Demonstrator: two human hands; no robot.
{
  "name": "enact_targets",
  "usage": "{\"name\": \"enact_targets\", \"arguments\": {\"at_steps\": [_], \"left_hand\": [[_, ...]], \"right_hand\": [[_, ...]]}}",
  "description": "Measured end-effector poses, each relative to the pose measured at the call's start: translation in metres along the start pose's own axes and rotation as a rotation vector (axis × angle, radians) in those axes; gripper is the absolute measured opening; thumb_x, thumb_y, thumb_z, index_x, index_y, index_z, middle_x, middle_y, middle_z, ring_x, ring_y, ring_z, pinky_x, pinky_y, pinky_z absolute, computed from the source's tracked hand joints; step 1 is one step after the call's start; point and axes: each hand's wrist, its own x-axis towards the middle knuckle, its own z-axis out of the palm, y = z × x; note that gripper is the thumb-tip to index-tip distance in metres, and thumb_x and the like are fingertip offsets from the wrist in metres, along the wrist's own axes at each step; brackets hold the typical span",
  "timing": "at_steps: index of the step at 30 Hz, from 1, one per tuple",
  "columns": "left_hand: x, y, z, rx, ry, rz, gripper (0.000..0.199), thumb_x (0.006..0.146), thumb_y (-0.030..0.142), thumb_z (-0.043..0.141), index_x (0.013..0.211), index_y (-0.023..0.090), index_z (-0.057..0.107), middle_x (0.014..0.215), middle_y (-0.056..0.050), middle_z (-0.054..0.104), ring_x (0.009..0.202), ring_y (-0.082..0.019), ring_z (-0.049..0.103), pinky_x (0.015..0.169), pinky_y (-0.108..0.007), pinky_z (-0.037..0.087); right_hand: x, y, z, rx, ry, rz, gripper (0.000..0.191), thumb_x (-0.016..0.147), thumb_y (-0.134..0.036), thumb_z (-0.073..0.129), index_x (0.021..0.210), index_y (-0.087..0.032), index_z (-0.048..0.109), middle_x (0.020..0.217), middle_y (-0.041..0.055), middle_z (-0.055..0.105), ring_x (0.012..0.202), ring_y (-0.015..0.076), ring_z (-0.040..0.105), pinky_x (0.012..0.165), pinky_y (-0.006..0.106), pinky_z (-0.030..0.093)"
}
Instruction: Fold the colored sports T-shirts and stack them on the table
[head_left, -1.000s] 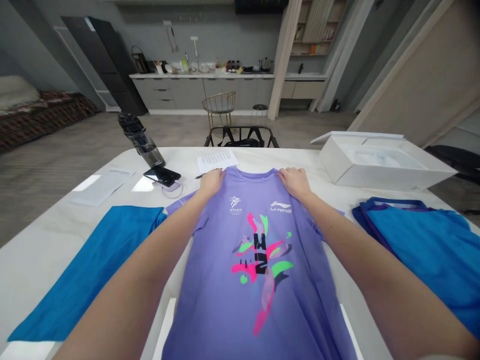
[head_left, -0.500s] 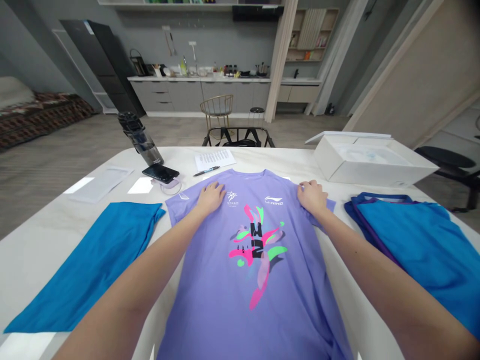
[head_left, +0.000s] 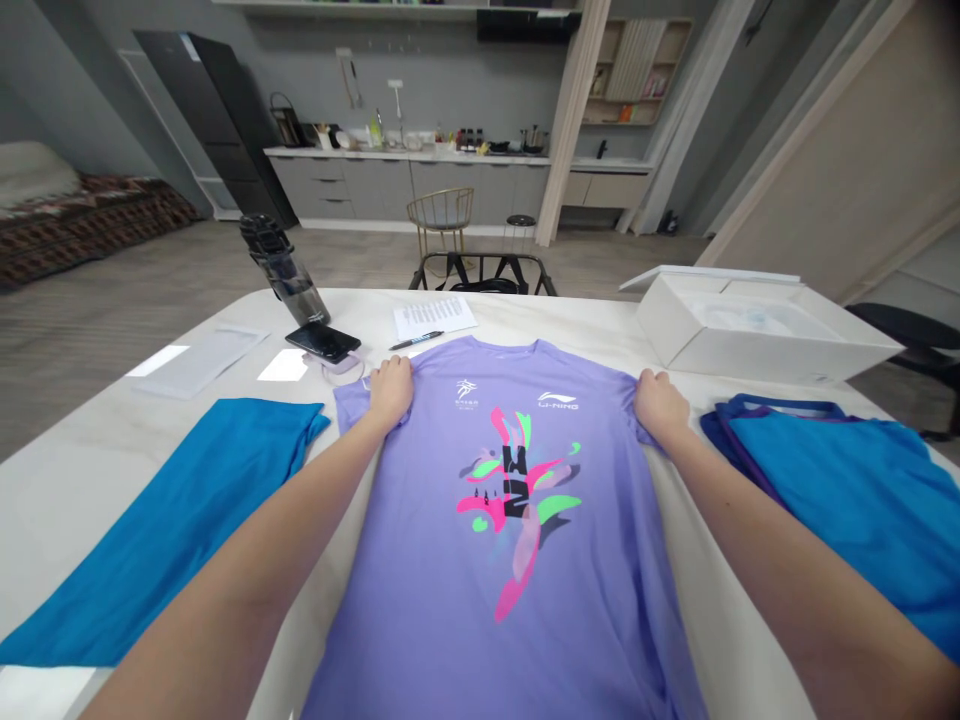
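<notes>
A purple T-shirt (head_left: pixel 420 560) lies spread face up on the white table, its collar away from me and a pink, green and black print on its chest. My left hand (head_left: pixel 391 390) is closed on the cloth at the left shoulder, by the sleeve. At the opposite shoulder, my right hand (head_left: pixel 661 408) grips the fabric with curled fingers. The shirt's lower hem runs out of view. Left of it lies a folded blue garment (head_left: pixel 187 520); on the right are stacked blue and dark garments (head_left: pixel 847 490).
Behind the shirt are a pen (head_left: pixel 417 340) and a printed sheet (head_left: pixel 435 317). A phone (head_left: pixel 324 342) with a cable and a dark bottle (head_left: pixel 289 275) stand back left. An open white box (head_left: pixel 765 325) sits back right. A chair (head_left: pixel 484 275) is beyond the table.
Both hands have moved outward, the left one leftward and the right one rightward, to the shirt's shoulders. Their fingers have closed on the cloth, and the shoulder line looks straighter.
</notes>
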Motion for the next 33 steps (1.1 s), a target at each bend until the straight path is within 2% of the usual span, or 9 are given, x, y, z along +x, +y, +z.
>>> {"name": "enact_targets", "arguments": {"at_steps": [5, 8, 10, 15, 20, 24, 28, 30, 33], "left_hand": [[0.019, 0.009, -0.003, -0.078, 0.060, -0.038, 0.037, 0.101, 0.025, 0.029, 0.124, 0.019, 0.059, 0.125, -0.016, 0.061, 0.119, -0.033, 0.053, 0.098, -0.049, 0.039], [0.012, 0.018, -0.011, -0.105, 0.105, -0.015, 0.039, 0.100, 0.028, 0.036, 0.135, 0.020, 0.054, 0.135, -0.016, 0.058, 0.126, -0.034, 0.050, 0.103, -0.049, 0.037], [-0.002, 0.024, -0.018, -0.127, 0.082, 0.079, 0.039, 0.100, 0.028, 0.038, 0.133, 0.020, 0.055, 0.137, -0.015, 0.057, 0.127, -0.032, 0.050, 0.106, -0.048, 0.036], [-0.061, 0.048, -0.041, -0.260, -0.076, 0.455, 0.036, 0.100, 0.027, 0.041, 0.131, 0.023, 0.060, 0.136, -0.010, 0.060, 0.126, -0.026, 0.054, 0.107, -0.042, 0.040], [-0.143, 0.081, -0.067, -0.359, -0.217, 0.727, 0.034, 0.102, 0.035, 0.042, 0.128, 0.025, 0.063, 0.131, -0.007, 0.064, 0.122, -0.022, 0.058, 0.106, -0.037, 0.043], [-0.213, 0.090, -0.097, -0.435, -0.221, 0.844, 0.035, 0.102, 0.043, 0.045, 0.122, 0.024, 0.065, 0.128, -0.008, 0.066, 0.122, -0.022, 0.059, 0.106, -0.037, 0.043], [-0.278, 0.086, -0.128, -0.491, -0.265, 0.868, 0.038, 0.097, 0.054, 0.052, 0.119, 0.025, 0.065, 0.120, -0.007, 0.068, 0.116, -0.023, 0.061, 0.101, -0.037, 0.045], [-0.304, 0.084, -0.136, -0.491, -0.310, 0.869, 0.036, 0.094, 0.054, 0.057, 0.114, 0.025, 0.065, 0.114, -0.007, 0.069, 0.110, -0.023, 0.063, 0.095, -0.035, 0.047], [-0.333, 0.085, -0.136, -0.445, -0.389, 0.851, 0.028, 0.091, 0.048, 0.062, 0.107, 0.025, 0.066, 0.103, -0.005, 0.072, 0.096, -0.022, 0.068, 0.082, -0.032, 0.050]], "right_hand": [[0.027, -0.008, 0.000, 0.076, 0.073, 0.031, 0.041, 0.105, -0.028, 0.027, 0.129, -0.012, 0.056, 0.124, 0.0215, 0.055, 0.109, 0.0313, 0.060, 0.084, 0.041, 0.047], [0.017, -0.025, -0.007, 0.099, 0.162, -0.055, 0.040, 0.104, -0.028, 0.034, 0.136, -0.014, 0.052, 0.137, 0.0206, 0.051, 0.122, 0.0326, 0.052, 0.095, 0.044, 0.043], [-0.002, -0.040, -0.015, 0.120, 0.189, -0.174, 0.039, 0.103, -0.030, 0.037, 0.136, -0.016, 0.053, 0.142, 0.0191, 0.048, 0.128, 0.0332, 0.047, 0.102, 0.047, 0.039], [-0.081, -0.080, -0.039, 0.280, 0.080, -0.515, 0.034, 0.101, -0.032, 0.045, 0.130, -0.019, 0.058, 0.141, 0.0150, 0.051, 0.130, 0.0293, 0.047, 0.104, 0.041, 0.040], [-0.175, -0.099, -0.059, 0.441, 0.022, -0.607, 0.024, 0.101, -0.031, 0.050, 0.119, -0.022, 0.063, 0.128, 0.0100, 0.060, 0.119, 0.0241, 0.055, 0.098, 0.035, 0.043], [-0.249, -0.087, -0.077, 0.513, -0.031, -0.630, 0.018, 0.101, -0.028, 0.051, 0.109, -0.021, 0.066, 0.112, 0.0067, 0.065, 0.102, 0.0201, 0.061, 0.088, 0.030, 0.044], [-0.315, -0.061, -0.096, 0.549, -0.130, -0.726, 0.015, 0.099, -0.024, 0.054, 0.104, -0.021, 0.068, 0.090, 0.0017, 0.068, 0.079, 0.0152, 0.061, 0.074, 0.026, 0.041], [-0.344, -0.050, -0.103, 0.527, -0.170, -0.757, 0.013, 0.096, -0.024, 0.058, 0.102, -0.022, 0.069, 0.081, -0.0006, 0.068, 0.072, 0.0146, 0.061, 0.068, 0.025, 0.038], [-0.379, -0.039, -0.108, 0.459, -0.208, -0.781, 0.013, 0.095, -0.027, 0.060, 0.099, -0.022, 0.072, 0.079, 0.0003, 0.070, 0.071, 0.0158, 0.062, 0.066, 0.026, 0.037]]}}
